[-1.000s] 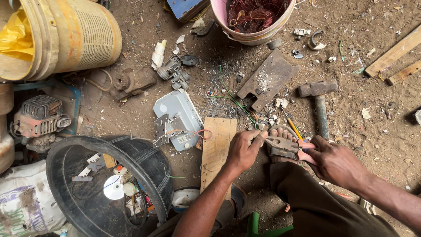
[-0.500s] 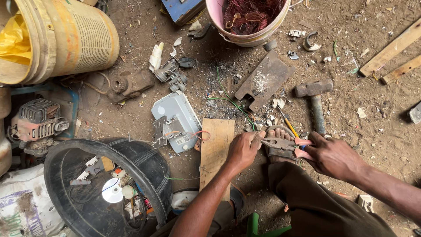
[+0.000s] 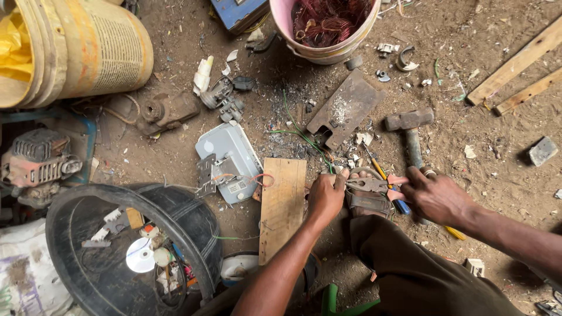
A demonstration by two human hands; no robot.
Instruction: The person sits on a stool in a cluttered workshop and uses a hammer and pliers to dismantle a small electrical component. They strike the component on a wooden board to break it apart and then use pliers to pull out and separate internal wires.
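Right hand (image 3: 436, 196) grips pliers (image 3: 369, 185); left hand (image 3: 326, 196) pinches their tip.

Bare forearms without sleeves, left hand (image 3: 325, 198) and right hand (image 3: 436, 198) gloveless, legs in dark brown trousers (image 3: 421, 275)

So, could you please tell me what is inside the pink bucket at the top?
The pink bucket holds a tangle of reddish-brown wire. Whatever lies beneath the wire is covered, and the frame cuts off the bucket's far side.
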